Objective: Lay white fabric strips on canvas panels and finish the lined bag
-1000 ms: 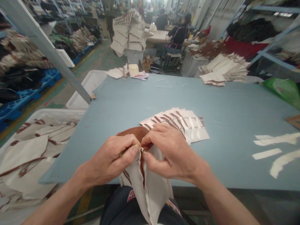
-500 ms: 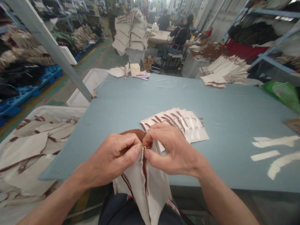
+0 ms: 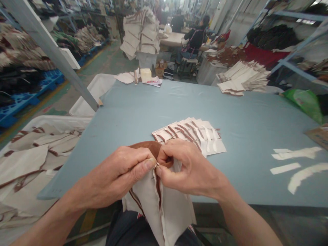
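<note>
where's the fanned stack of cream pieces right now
In the head view, the fanned stack lies on the blue table, a little right of the picture's middle, just past the right hand and left of the loose pale strips.

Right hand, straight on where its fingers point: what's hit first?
Right hand likely meets the left hand first, just across the beige fabric piece both pinch; exact depth there is unclear.

Cream cloth (image 3: 176, 205) edged in brown bears a russet band (image 3: 150, 147); the desk (image 3: 125, 116) is pale blue, the cream stack (image 3: 188, 129) striped brown and white, the strips (image 3: 285, 168) off-white, the bag (image 3: 303, 102) bright green, the pallet (image 3: 50, 78) vivid blue, the floor (image 3: 114, 56) green, yellow-lined.
</note>
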`<act>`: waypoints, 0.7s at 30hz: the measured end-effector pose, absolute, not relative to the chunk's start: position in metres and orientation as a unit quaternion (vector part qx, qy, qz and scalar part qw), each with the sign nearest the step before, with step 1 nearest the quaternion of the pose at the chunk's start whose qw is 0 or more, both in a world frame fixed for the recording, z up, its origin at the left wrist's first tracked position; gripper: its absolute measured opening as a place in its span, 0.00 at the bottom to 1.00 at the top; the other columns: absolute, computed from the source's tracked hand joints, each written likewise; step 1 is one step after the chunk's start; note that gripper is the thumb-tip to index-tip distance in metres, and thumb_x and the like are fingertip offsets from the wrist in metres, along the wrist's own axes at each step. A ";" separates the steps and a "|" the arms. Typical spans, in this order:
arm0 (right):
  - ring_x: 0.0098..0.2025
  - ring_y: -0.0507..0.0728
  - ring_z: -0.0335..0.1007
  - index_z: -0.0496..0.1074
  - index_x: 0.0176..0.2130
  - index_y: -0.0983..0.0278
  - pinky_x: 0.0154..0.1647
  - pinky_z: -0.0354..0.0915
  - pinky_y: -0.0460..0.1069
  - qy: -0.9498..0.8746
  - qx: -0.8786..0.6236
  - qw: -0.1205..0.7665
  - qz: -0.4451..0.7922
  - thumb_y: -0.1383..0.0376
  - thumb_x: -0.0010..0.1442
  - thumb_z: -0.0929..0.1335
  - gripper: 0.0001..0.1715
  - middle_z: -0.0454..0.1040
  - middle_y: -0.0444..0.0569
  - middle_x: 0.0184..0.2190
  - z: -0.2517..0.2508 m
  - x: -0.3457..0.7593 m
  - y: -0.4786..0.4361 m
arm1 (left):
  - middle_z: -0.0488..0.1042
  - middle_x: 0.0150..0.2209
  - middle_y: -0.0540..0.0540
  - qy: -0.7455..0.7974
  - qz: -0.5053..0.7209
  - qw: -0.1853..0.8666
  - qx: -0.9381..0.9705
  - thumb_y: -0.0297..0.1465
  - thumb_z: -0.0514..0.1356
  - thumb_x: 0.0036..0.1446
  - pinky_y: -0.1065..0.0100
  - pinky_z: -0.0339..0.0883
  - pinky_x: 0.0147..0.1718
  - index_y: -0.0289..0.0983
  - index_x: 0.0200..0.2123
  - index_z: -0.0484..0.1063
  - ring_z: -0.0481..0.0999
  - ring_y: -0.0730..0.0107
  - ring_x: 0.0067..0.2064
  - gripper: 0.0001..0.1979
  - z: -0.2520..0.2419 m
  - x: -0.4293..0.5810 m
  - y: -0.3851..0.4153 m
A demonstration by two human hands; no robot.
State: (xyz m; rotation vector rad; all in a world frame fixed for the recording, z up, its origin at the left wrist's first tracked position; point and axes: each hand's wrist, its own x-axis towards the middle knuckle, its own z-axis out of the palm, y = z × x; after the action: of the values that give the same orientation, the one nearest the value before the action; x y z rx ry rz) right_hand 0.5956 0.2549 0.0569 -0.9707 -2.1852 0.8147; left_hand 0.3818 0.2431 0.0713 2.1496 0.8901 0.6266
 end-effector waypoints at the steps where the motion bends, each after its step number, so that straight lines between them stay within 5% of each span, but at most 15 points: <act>1: 0.26 0.50 0.57 0.61 0.24 0.62 0.31 0.50 0.49 -0.822 -0.376 0.295 0.310 0.67 0.53 0.66 0.09 0.63 0.39 0.21 0.057 0.596 0.255 | 0.63 0.25 0.55 0.346 0.242 0.359 0.832 0.28 0.49 0.73 0.74 0.56 0.27 0.37 0.27 0.63 0.63 0.76 0.27 0.18 0.071 0.382 0.244; 7: 0.27 0.50 0.60 0.64 0.24 0.62 0.31 0.50 0.48 -0.818 -0.397 0.287 0.302 0.67 0.54 0.68 0.10 0.67 0.40 0.22 0.052 0.596 0.258 | 0.70 0.25 0.56 0.359 0.230 0.443 0.789 0.33 0.59 0.70 0.78 0.58 0.26 0.35 0.31 0.76 0.66 0.79 0.26 0.14 0.062 0.379 0.255; 14: 0.34 0.50 0.70 0.72 0.38 0.64 0.38 0.62 0.46 -0.832 -0.280 0.326 0.350 0.69 0.64 0.71 0.02 0.77 0.43 0.33 0.047 0.606 0.267 | 0.73 0.25 0.55 0.344 0.245 0.496 0.759 0.29 0.59 0.66 0.81 0.62 0.25 0.35 0.30 0.76 0.67 0.80 0.25 0.12 0.058 0.372 0.259; 21: 0.34 0.52 0.74 0.73 0.40 0.63 0.38 0.66 0.48 -0.870 -0.245 0.350 0.246 0.69 0.69 0.68 0.03 0.80 0.45 0.33 0.045 0.609 0.270 | 0.76 0.23 0.53 0.389 0.262 0.456 0.756 0.27 0.58 0.61 0.81 0.62 0.22 0.34 0.29 0.78 0.70 0.79 0.23 0.11 0.059 0.379 0.256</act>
State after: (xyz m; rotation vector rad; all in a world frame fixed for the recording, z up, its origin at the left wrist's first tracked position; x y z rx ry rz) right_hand 0.6085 0.2701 0.0447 -0.6340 -2.2530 0.6370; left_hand 0.3791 0.2565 0.0594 1.8642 0.9585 0.6470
